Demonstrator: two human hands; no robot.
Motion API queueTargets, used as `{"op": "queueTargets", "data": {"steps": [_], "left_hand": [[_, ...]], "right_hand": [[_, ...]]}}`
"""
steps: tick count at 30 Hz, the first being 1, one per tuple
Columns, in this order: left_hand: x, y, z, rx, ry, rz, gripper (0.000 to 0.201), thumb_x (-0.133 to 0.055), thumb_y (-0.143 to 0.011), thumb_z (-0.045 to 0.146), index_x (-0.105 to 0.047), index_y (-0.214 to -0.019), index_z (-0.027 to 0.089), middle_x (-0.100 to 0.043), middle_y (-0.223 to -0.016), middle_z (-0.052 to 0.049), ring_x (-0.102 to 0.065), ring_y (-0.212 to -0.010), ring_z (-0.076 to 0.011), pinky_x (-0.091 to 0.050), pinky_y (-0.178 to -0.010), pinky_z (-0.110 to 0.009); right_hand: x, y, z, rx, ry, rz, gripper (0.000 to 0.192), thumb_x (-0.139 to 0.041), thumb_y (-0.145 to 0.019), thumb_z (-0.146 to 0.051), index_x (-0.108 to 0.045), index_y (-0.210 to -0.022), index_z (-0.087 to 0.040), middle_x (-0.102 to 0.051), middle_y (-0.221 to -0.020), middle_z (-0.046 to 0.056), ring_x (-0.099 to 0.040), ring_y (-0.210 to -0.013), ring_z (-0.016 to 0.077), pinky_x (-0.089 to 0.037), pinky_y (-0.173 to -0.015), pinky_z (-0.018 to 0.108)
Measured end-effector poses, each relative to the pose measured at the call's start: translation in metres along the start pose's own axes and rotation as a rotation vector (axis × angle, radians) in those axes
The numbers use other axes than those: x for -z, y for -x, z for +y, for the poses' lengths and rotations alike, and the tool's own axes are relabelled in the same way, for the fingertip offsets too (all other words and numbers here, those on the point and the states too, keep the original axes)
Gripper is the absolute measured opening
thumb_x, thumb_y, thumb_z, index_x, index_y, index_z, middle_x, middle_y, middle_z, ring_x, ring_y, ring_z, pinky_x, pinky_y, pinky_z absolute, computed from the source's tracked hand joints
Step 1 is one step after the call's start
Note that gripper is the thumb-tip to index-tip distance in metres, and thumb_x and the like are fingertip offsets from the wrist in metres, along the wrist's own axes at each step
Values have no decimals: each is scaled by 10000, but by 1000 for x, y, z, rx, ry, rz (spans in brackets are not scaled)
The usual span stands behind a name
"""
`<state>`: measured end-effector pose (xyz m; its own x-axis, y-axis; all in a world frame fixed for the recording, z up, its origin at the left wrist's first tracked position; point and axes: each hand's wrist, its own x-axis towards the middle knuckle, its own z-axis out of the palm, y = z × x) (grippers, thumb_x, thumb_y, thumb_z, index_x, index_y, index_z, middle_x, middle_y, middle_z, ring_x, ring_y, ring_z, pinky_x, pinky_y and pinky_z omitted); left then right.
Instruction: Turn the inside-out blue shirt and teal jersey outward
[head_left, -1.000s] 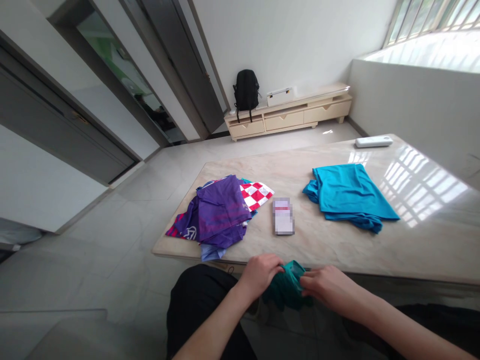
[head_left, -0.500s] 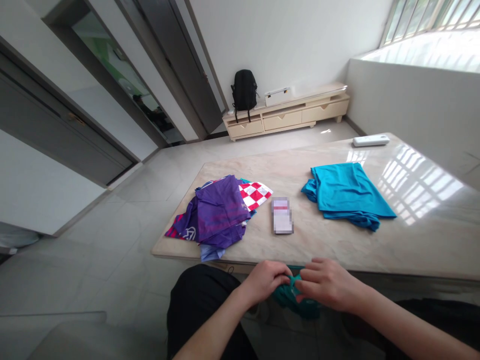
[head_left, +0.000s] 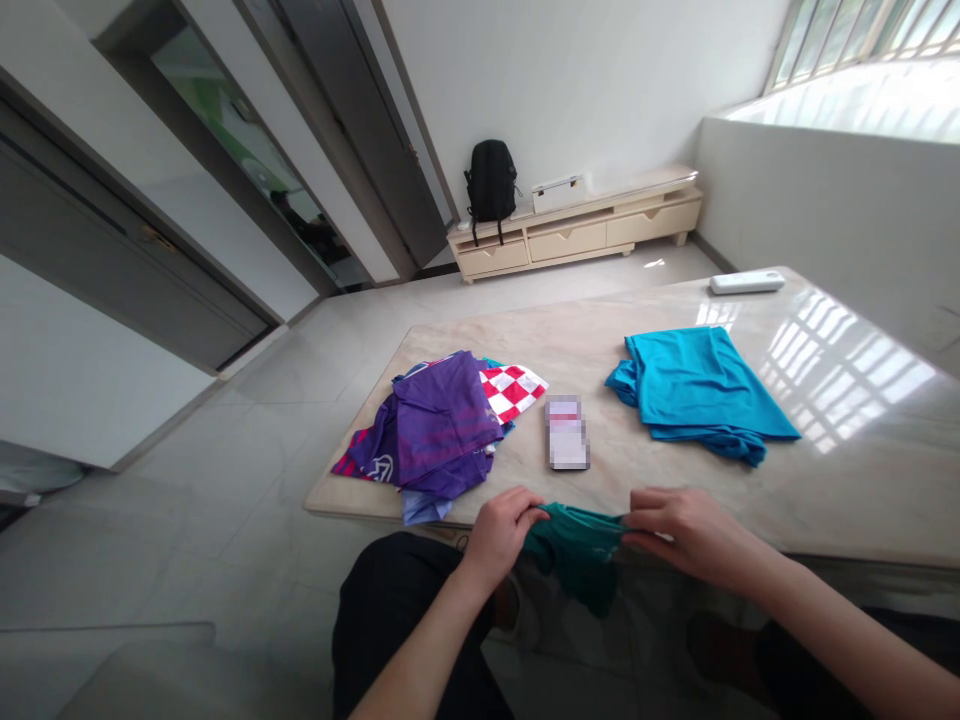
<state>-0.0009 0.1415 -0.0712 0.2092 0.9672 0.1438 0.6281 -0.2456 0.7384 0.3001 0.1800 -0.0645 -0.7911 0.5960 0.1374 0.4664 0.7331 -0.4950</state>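
Observation:
A dark green piece of clothing (head_left: pixel 577 550) hangs at the table's near edge, its top stretched between my two hands. My left hand (head_left: pixel 504 530) is closed, pinching its left end. My right hand (head_left: pixel 682 530) pinches the other end between thumb and fingers. The lower part of the cloth dangles below the tabletop, bunched and in shadow. Beyond my hands lies a phone-like item (head_left: pixel 568 435) with a blurred-out face. To its left is a heap of clothes with a purple garment (head_left: pixel 446 410) on top and a red-and-white checked cloth (head_left: pixel 514 390) sticking out.
A folded blue garment (head_left: pixel 705 385) lies on the right of the marble table (head_left: pixel 525 330). A white oblong case (head_left: pixel 746 282) sits near its far corner. Against the wall, a low cabinet (head_left: pixel 566 240) carries a black backpack (head_left: pixel 491 182) and a white box (head_left: pixel 559 193).
My hands have moved apart and slightly up, drawing the top of the green cloth out between them. Before, they were close together with the cloth bunched.

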Motion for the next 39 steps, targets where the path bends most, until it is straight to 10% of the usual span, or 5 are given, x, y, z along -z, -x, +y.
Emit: {"op": "queueTargets", "data": {"steps": [11, 32, 39], "left_hand": [[-6, 6, 9, -47, 164, -62, 138, -643, -942, 231, -747, -859, 196, -716, -804, -25, -662, -785, -169, -487, -762, -261], [-16, 13, 13, -303, 47, -267, 275, -575, -1002, 369, -767, -902, 199, -767, -851, -44, -686, -810, -170, -497, -801, -265], [-21, 13, 10, -288, -19, -382, 227, -617, -979, 363, -772, -940, 202, -765, -881, -39, -691, -837, -172, -496, -805, -245]], "right_hand": [[-37, -6, -20, -14, -402, 128, 201, -501, -1030, -289, -677, -1018, -194, -653, -1022, 77, -656, -926, 169, -495, -809, 265], [-96, -7, -57, -39, 262, -321, 214, -648, -918, -322, -715, -788, -165, -748, -714, 80, -685, -587, 231, -300, -496, 312], [-106, 3, -56, 11, 160, -269, 67, -668, -841, -194, -705, -891, -167, -770, -879, 72, -729, -726, 229, -384, -542, 294]]}}
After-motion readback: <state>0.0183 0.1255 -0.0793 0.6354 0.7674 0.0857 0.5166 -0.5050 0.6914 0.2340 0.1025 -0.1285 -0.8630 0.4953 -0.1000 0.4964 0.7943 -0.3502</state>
